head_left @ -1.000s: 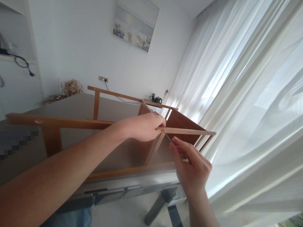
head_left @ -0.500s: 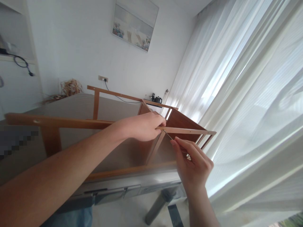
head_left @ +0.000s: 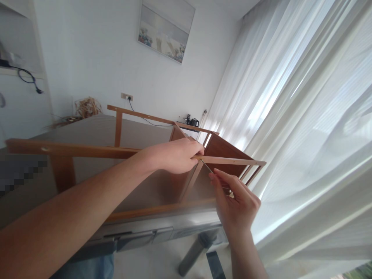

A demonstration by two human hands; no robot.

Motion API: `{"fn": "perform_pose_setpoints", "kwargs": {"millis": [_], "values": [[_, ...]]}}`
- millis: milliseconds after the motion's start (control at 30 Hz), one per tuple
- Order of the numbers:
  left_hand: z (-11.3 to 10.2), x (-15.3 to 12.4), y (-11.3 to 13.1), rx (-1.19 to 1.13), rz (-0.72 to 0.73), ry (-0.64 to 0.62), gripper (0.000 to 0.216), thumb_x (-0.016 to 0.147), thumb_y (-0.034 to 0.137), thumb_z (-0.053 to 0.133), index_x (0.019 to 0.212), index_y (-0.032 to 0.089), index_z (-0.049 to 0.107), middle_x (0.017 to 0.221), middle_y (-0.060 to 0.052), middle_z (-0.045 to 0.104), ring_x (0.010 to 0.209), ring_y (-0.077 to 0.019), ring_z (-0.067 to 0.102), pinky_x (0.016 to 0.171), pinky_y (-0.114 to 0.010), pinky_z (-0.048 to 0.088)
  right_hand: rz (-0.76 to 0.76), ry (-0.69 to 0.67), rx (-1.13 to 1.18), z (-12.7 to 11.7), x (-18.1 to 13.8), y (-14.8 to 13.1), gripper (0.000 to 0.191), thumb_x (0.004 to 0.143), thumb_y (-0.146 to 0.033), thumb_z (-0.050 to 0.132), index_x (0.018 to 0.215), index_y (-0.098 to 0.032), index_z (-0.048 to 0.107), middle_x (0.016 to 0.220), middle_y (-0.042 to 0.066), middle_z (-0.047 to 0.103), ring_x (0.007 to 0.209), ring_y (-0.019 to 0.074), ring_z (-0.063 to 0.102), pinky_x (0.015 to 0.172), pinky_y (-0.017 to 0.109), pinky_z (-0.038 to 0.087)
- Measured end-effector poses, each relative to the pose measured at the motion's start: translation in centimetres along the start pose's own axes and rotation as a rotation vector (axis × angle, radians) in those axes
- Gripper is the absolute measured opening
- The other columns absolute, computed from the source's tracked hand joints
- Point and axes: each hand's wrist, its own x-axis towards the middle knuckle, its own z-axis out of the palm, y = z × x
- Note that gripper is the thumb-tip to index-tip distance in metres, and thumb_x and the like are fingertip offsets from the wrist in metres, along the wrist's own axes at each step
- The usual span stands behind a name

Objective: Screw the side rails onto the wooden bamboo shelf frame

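A wooden shelf frame (head_left: 229, 160) with slender rails and reddish-brown panels lies on its side on a grey-covered surface. My left hand (head_left: 183, 155) is closed around its near upper rail, where an upright panel meets it; several fingertips are hidden behind the wood. My right hand (head_left: 236, 197) pinches a thin metal hex key (head_left: 207, 166) just below that rail. The tip of the key meets the rail at a small screw hole beside my left fingers. Its other end is mostly hidden in my palm.
A black kettle (head_left: 194, 122) stands beyond the frame. White curtains (head_left: 290, 116) hang close on the right. Dried plant stems (head_left: 88, 106) lie at the back left. Below the near edge is a thick grey table leg (head_left: 193, 255).
My right hand has shifted very slightly left, still pinching the hex key at the rail. My left hand keeps its hold, and the frame stays in place.
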Motion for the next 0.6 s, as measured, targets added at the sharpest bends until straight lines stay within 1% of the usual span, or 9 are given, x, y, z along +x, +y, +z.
{"fn": "perform_pose_setpoints", "kwargs": {"millis": [100,200,400,600], "values": [[0.02,-0.02,-0.06,0.003,0.003,0.005,0.024,0.093,0.026,0.050,0.109,0.021,0.068,0.116,-0.007,0.073,0.091,-0.0197,0.066,0.070,-0.028,0.045,-0.023,-0.004,-0.014,0.08,-0.09,-0.06,0.017,0.091,-0.015,0.075,0.105,-0.024,0.078,0.082,-0.001,0.077,0.066,0.0126,0.072,0.061,0.022,0.058],[0.10,0.01,-0.17,0.011,0.012,0.005,0.025,0.093,0.027,0.049,0.109,0.021,0.069,0.113,-0.007,0.073,0.089,-0.0199,0.066,0.069,-0.028,0.045,-0.046,-0.061,0.032,0.00,-0.19,-0.11,0.020,0.092,-0.011,0.072,0.106,-0.025,0.078,0.081,-0.002,0.076,0.068,0.0118,0.072,0.058,0.021,0.057],[0.20,0.11,-0.29,0.004,0.022,0.015,0.025,0.093,0.026,0.050,0.109,0.021,0.069,0.114,-0.008,0.073,0.091,-0.0202,0.066,0.071,-0.028,0.045,-0.088,-0.125,0.067,-0.22,-0.26,-0.22,0.022,0.092,-0.009,0.071,0.107,-0.024,0.077,0.088,-0.001,0.077,0.072,0.0104,0.072,0.063,0.019,0.059],[0.19,0.06,-0.30,0.006,0.016,0.011,0.025,0.093,0.027,0.050,0.108,0.022,0.069,0.114,-0.008,0.073,0.091,-0.0204,0.066,0.070,-0.028,0.045,-0.110,-0.133,0.022,-0.49,-0.40,-0.19,0.025,0.091,-0.010,0.072,0.111,-0.024,0.077,0.091,-0.001,0.079,0.066,0.0107,0.071,0.062,0.021,0.061]]}}
